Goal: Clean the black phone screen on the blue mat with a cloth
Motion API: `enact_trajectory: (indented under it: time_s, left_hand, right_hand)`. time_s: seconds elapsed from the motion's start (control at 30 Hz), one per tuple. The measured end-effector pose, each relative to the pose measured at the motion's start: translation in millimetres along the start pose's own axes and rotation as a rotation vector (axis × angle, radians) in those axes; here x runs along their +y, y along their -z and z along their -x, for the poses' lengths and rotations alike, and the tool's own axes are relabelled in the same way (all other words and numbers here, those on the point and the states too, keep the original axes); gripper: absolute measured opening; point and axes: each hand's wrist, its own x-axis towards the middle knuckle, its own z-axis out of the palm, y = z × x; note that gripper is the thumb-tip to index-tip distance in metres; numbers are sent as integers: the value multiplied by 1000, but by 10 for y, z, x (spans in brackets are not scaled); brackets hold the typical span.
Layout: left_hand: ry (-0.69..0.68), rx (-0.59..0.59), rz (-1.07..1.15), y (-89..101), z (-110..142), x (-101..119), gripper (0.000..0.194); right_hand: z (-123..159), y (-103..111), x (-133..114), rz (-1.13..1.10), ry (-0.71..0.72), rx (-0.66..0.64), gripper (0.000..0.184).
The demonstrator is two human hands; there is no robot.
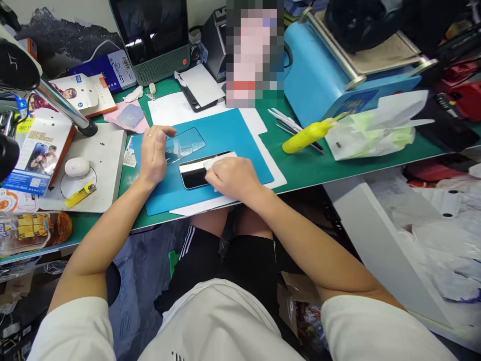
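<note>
A phone (193, 174) with a dark, glossy screen lies face up on the blue mat (173, 195). My right hand (235, 178) is closed on a white wipe (221, 159) and presses it against the right part of the screen, covering that end. To the left, my left hand (153, 153) has its fingers curled at the near-left end of a clear screen protector (188, 143) with a thin dark outline. The hand seems to grip its edge; the thumb is hidden. Light reflects off both the protector and the phone.
Behind the mat lies a black phone case (195, 103) under a white sheet. A yellow bottle (306, 138), wipe pack (372, 135) and blue machine (319, 75) stand right. Left are a lamp post (67, 105), boxes (41, 155) and a yellow lighter (80, 194).
</note>
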Motion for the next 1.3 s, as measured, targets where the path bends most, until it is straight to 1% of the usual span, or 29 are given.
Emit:
enact_trajectory:
  time_s: [0.07, 0.1, 0.17, 0.23, 0.3, 0.37, 0.43, 0.5, 0.6, 0.67, 0.73, 0.8, 0.87, 0.9, 0.97, 1.0, 1.03, 1.1, 1.17, 1.2, 1.23, 1.3]
  left_hand:
    - [9, -12, 4, -15, -3, 3, 74]
    - [13, -15, 7, -21, -5, 4, 75]
    - [24, -13, 11, -26, -5, 8, 76]
    - [33, -9, 13, -22, 0, 11, 77]
    - [34, -11, 12, -10, 9, 13, 77]
    - [35, -12, 5, 5, 21, 11, 77]
    - [33, -3, -2, 18, 30, 6, 78]
    - [24, 10, 3, 20, 32, 1, 78]
    - [30, 4, 20, 1, 22, -8, 79]
    - [57, -5, 24, -17, 10, -17, 81]
    - [69, -5, 27, -29, 1, -31, 83]
    - [43, -3, 29, -31, 0, -52, 82]
    - [0, 0, 31, -22, 3, -75, 80]
    - [-22, 3, 32, -16, 6, -88, 79]
    - [-55, 13, 30, -5, 9, -110, 76]
    - [-67, 17, 28, -2, 10, -120, 76]
    - [-77, 18, 26, -3, 11, -128, 75]
    - [-93, 14, 26, -16, 13, -140, 75]
    - [-97, -2, 31, -36, 18, -148, 76]
    - [-95, -11, 35, -43, 21, -152, 76]
    - [-93, -17, 38, -47, 23, -157, 76]
    - [-89, -17, 42, -40, 24, -170, 76]
  right_hand:
    - [-72, 6, 52, 27, -54, 6, 47]
    - [-120, 8, 35, 41, -71, 9, 48]
    - [-206, -1, -82, 52, -76, 25, 49]
    - [-244, -28, -264, 40, -43, 56, 50]
    - [-219, -60, -430, 22, -4, 75, 50]
    - [-147, -78, -500, 3, 40, 60, 50]
    - [-66, -75, -442, -6, 80, 29, 48]
    - [-14, -60, -299, 7, 73, 17, 46]
    - [-31, -45, -134, 44, -58, 30, 47]
    - [-93, -55, -170, 41, -134, 51, 50]
    - [-162, -81, -323, 17, -142, 71, 51]
    - [-207, -103, -510, -9, -95, 84, 51]
    - [-218, -103, -631, -20, -15, 76, 50]
    - [-212, -92, -645, -19, 45, 58, 49]
    - [-193, -55, -586, -1, 173, -1, 47]
    - [-187, -34, -530, 13, 210, -32, 46]
    - [-187, -14, -473, 28, 214, -53, 46]
    - [-213, 8, -405, 50, 132, -46, 46]
    - [-257, -2, -439, 50, 14, 14, 48]
    - [-272, -18, -489, 42, -22, 44, 49]
    - [-277, -38, -549, 34, -36, 67, 50]
    - [-243, -82, -658, 19, -6, 75, 49]
